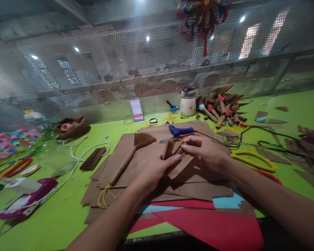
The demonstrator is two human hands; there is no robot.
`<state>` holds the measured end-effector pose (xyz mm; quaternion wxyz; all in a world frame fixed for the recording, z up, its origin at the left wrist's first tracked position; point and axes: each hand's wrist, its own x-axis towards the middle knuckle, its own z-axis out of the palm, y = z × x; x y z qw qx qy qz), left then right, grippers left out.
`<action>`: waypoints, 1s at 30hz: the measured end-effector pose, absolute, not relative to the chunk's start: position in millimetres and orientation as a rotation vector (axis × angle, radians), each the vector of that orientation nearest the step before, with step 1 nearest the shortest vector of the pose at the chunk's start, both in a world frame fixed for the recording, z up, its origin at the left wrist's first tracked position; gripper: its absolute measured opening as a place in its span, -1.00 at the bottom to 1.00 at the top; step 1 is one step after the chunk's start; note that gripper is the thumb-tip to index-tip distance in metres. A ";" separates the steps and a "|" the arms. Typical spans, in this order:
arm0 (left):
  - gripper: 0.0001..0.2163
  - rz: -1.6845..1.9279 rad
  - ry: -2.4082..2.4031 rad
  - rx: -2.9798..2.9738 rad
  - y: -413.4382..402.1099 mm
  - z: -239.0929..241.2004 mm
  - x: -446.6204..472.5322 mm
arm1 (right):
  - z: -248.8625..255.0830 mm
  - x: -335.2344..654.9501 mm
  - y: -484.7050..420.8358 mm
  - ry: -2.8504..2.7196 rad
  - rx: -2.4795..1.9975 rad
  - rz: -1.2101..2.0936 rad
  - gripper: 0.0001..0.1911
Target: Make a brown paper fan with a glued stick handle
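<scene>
Between my two hands is a piece of pleated brown paper [178, 168], held above a stack of brown paper sheets [146, 164]. My left hand [157, 170] grips its left side, the thumb lying across the folds. Thumb and fingers of my right hand [202, 150] pinch its upper right edge. Just behind my hands lies a blue glue gun [181, 130], with a utility knife [170, 140] beside it. To the left rests a rolled paper handle [122, 165] with a spread paper fan [144, 139] at its top and yellow string [103, 197] at its bottom.
A heap of finished paper brooms [222, 108] stands at the back right by a cream bottle [187, 103]. Yellow-handled scissors [253, 160] lie right of my arm. A purple power strip [28, 198] and a white cable [74, 167] occupy the left. Red paper [211, 226] overhangs the front edge.
</scene>
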<state>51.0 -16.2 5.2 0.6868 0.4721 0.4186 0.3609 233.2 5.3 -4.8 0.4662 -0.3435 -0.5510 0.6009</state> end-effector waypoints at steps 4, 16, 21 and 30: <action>-0.62 0.856 1.066 1.025 -14.5 5.7 51.3 | -3.3 232.6 5.2 -1.319 -0.862 1.439 -0.72; -0.63 1.161 1.106 0.931 0.9 -2.3 38.8 | 2.8 231.1 0.7 -1.640 -0.824 0.529 -0.93; -0.61 1.093 1.010 1.030 -4.3 1.8 42.2 | 1.0 224.8 -7.0 -1.818 -0.624 0.221 -0.84; -0.69 1.257 0.931 1.089 -6.1 8.0 42.6 | -1.5 216.8 -15.2 -1.682 -0.857 0.736 -0.89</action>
